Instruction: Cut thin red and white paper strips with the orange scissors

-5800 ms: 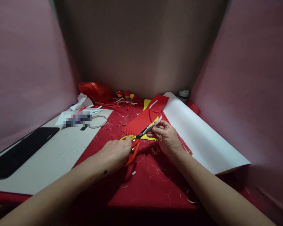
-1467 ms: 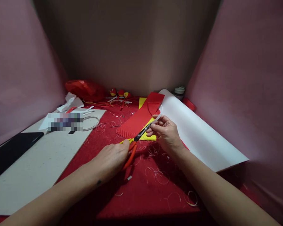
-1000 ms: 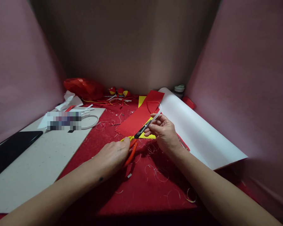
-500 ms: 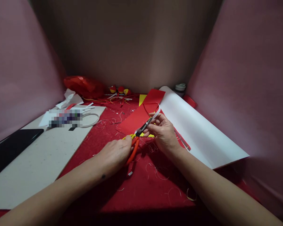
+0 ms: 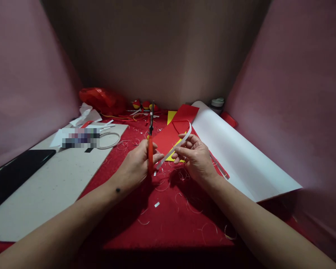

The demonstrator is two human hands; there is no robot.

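My left hand [image 5: 138, 158] is closed round the orange handle of a pair of scissors [image 5: 151, 145], whose dark blades point up and away. Between thumb and fingers my right hand [image 5: 194, 155] pinches a narrow white strip [image 5: 169, 152]. One end of the strip reaches down toward my left hand, and the rest curves up over my right fingers. Behind the hands lie red sheets [image 5: 166, 136] with a yellow sheet [image 5: 172, 152] partly under them. Small white scraps [image 5: 156, 204] and loose threads are scattered on the red cloth [image 5: 123, 220].
On the left a pale board [image 5: 58, 190] bears a black flat device [image 5: 19, 172] and a coiled cable. A large white sheet [image 5: 235, 153] lies at the right. Toward the back are a red plastic bag [image 5: 102, 100], small red-and-yellow balls [image 5: 136, 104] and a lidded container [image 5: 217, 104].
The scissors have come away from the strip, and their blades have swung from pointing right to pointing upward. The strip's near end now hangs free of the blades. My right hand still pinches it.
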